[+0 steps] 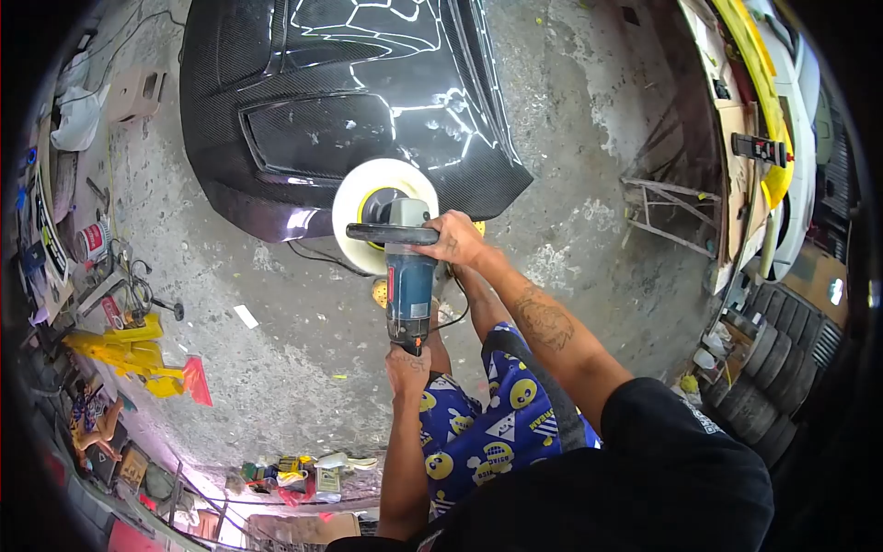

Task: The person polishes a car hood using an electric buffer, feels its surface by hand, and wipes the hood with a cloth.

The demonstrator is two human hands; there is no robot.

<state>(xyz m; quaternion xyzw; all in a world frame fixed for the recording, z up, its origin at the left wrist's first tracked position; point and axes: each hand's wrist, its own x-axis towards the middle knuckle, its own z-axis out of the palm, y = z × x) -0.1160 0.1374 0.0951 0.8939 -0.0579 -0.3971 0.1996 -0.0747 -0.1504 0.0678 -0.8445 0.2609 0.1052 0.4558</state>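
Note:
A blue and black electric polisher point(409, 285) with a round white pad point(352, 204) is held in front of my body. My left hand point(407, 370) is wrapped round the rear end of its body. Closed on the right side of the black front handle is my right hand point(452, 239). The pad overlaps the near edge of a glossy black carbon-fibre car hood point(322, 133); whether it touches the surface I cannot tell. A dark cord point(452, 319) shows beside the polisher. Light strips reflect in the hood.
Yellow pieces point(129, 354) and a paint can point(92, 241) lie on the left. A pale plastic stool point(138, 95) stands at the upper left. To the right are a metal trestle point(676, 216), a yellow car part point(777, 179) and stacked tires point(754, 405). The concrete floor point(589, 276) is stained.

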